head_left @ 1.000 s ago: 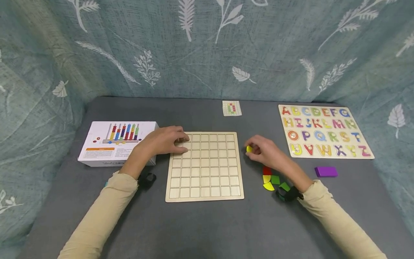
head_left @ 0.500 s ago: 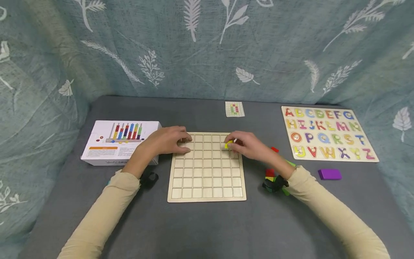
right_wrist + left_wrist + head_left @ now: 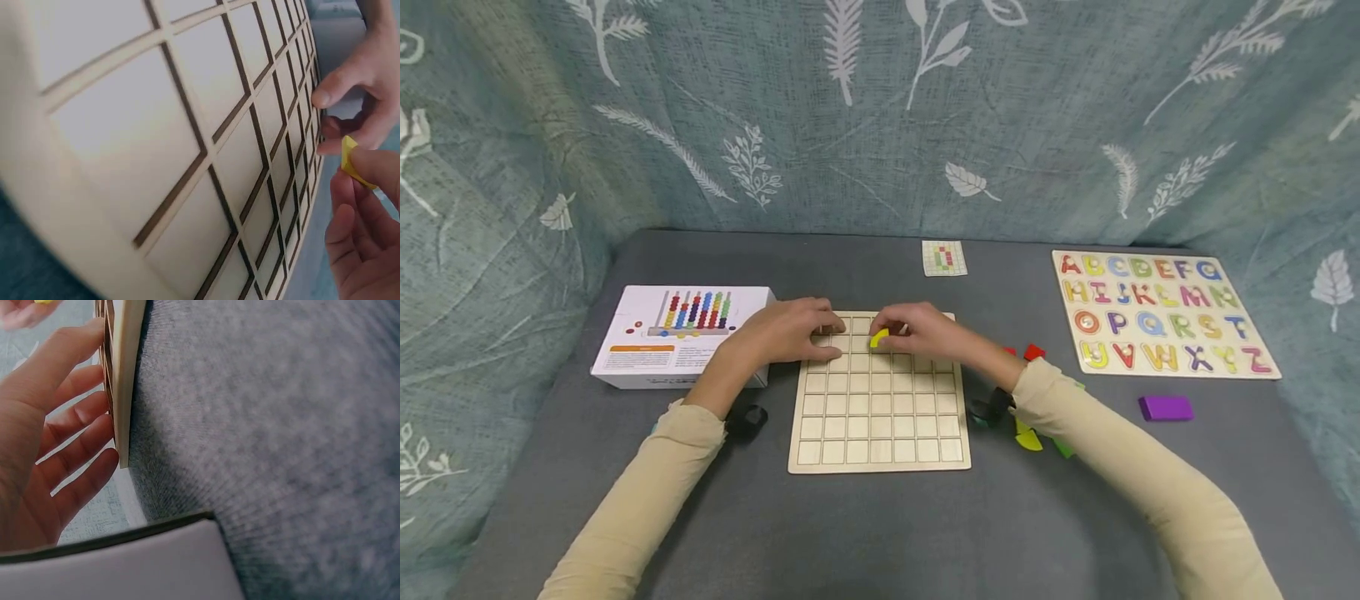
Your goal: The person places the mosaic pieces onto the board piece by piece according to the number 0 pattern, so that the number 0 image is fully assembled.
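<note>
- The right hand (image 3: 913, 327) pinched a small yellow piece (image 3: 879, 337) between thumb and fingers, at its left end, over the far squares of the wooden board (image 3: 880, 471); the piece's long axis was unclear.
- The left hand (image 3: 797, 329), fingers loosely parted and gripping nothing, touched the board's left edge, farther left of the piece.
- Half a second earlier, the piece was over the board's right side; it had since shifted left.
</note>
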### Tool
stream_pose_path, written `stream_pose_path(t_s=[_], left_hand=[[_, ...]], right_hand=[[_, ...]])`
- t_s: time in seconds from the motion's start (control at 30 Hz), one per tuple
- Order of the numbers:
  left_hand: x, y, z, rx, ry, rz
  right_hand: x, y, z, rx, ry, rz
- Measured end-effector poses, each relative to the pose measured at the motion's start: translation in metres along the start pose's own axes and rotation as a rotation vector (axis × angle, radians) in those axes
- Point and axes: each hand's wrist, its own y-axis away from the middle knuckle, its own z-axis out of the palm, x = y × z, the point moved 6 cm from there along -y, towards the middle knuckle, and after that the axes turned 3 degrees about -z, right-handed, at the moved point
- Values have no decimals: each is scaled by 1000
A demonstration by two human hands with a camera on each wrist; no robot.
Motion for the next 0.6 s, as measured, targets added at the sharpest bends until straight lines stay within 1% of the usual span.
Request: stream_pose_path(t_s=[0.07, 0.13, 0.3, 0.4, 0.6], left_hand=[[0, 0, 0, 5, -4, -2], [0, 1, 1, 9, -4, -3], [1, 1, 2, 17, -15, -1], [1, 1, 1, 25, -21, 1], [1, 1, 0, 25, -17, 5]], right_hand=[[1, -5, 3, -11, 0, 15], [0, -9, 7, -31, 21, 24], [-3, -17, 13, -72, 114, 15], [-5, -19, 14, -64, 142, -1], [-5, -24, 19, -54, 154, -30]])
